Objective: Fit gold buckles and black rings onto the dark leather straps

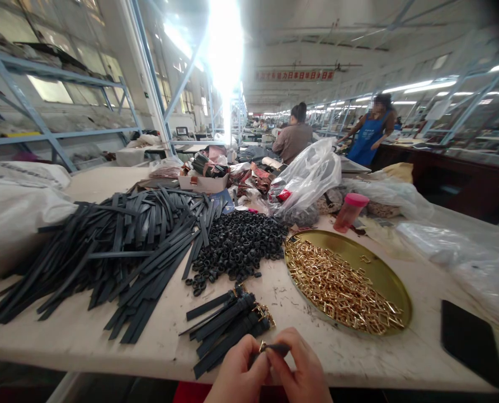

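Observation:
At the table's front edge, my left hand (244, 369) and my right hand (296, 366) meet with pinched fingers. Between them is a short dark strap (278, 348) with a gold buckle (263, 346) at its left end. My left fingers are closed at the buckle, my right ones on the strap; the rest is hidden by my hands. Just beyond lies a small stack of dark straps with gold buckles (228, 319). Farther back is a heap of small black loops (241, 240). To the right, many loose gold buckles (337, 280) fill a round gold tray (394, 280).
A large pile of dark strips (127, 240) covers the left side of the table (165, 355). A black phone-like slab (470, 341) lies at the right. Behind stand a pink-lidded jar (351, 212), a clear plastic bag (310, 173) and a box (203, 182). Two people are farther off.

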Demonstrator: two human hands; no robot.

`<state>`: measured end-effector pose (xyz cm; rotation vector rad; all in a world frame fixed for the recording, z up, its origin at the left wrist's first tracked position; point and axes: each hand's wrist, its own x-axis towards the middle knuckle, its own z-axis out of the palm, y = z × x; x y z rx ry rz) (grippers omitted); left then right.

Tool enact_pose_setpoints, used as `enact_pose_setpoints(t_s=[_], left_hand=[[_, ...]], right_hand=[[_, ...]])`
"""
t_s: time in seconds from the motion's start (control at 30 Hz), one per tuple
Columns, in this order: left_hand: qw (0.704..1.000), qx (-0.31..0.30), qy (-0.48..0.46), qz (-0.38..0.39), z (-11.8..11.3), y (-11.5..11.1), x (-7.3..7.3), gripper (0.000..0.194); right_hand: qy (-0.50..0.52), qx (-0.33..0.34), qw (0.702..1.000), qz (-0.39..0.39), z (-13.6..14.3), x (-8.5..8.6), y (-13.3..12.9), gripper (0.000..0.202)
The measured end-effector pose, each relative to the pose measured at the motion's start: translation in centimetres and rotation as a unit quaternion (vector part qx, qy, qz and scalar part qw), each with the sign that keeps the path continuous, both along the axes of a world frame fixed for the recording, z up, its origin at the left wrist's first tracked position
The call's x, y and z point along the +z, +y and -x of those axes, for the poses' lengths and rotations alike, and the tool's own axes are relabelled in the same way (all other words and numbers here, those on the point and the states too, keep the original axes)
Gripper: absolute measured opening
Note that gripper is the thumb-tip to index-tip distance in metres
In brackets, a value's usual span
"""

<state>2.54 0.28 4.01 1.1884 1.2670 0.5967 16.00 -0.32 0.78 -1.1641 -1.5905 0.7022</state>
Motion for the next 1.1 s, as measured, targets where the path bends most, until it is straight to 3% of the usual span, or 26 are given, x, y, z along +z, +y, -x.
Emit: enact_pose_setpoints(t_s=[0.13,0.23,0.3,0.4,0.47,0.5,0.6,0.7,0.8,0.93,1.1], left_hand=[[0.996,-0.074,0.05,-0.03,0.9,0.6,0.2,0.021],[0.995,-0.059,0.072,-0.044,1.1,1.7,-0.2,0.024],[0.999,-0.026,0.022,-0.036,1.1,2.5,-0.5,0.023],[0.998,-0.019,-0.053,-0.042,1.0,3.7,-0.7,0.035],[0.998,-0.026,-0.026,-0.05,1.1,4.4,-0.7,0.033],[0.998,-0.019,-0.002,-0.053,1.2,4.7,-0.7,0.03],[0.998,0.014,0.024,-0.057,1.5,5.2,-0.9,0.025],[0.998,0.027,0.022,-0.056,1.7,5.3,-1.1,0.023],[0.996,0.052,0.031,-0.068,1.9,5.4,-1.0,0.023],[0.99,0.084,0.043,-0.1,1.7,5.3,-0.5,0.026],[0.991,0.035,0.068,-0.107,0.9,4.0,0.1,0.024]], right_hand=[[0.111,0.054,0.971,0.203,-0.1,0.1,0.7,0.031],[0.182,0.107,0.942,0.259,0.1,0.1,1.7,0.041],[0.197,0.145,0.93,0.274,0.1,0.4,2.8,0.043],[0.103,0.16,0.947,0.26,-0.3,1.1,5.9,0.048],[-0.019,0.096,0.974,0.204,-0.6,1.2,9.0,0.05],[-0.053,0.063,0.981,0.177,-0.7,1.1,10.6,0.04],[-0.098,0.034,0.984,0.147,-0.4,0.0,14.9,0.008],[-0.11,0.032,0.982,0.152,0.0,-1.2,16.6,0.014],[-0.091,0.04,0.977,0.187,-0.3,-1.1,15.5,0.011],[-0.033,0.101,0.957,0.268,-0.9,1.1,11.3,0.013],[0.158,0.163,0.895,0.384,-0.6,3.7,6.5,0.017]])
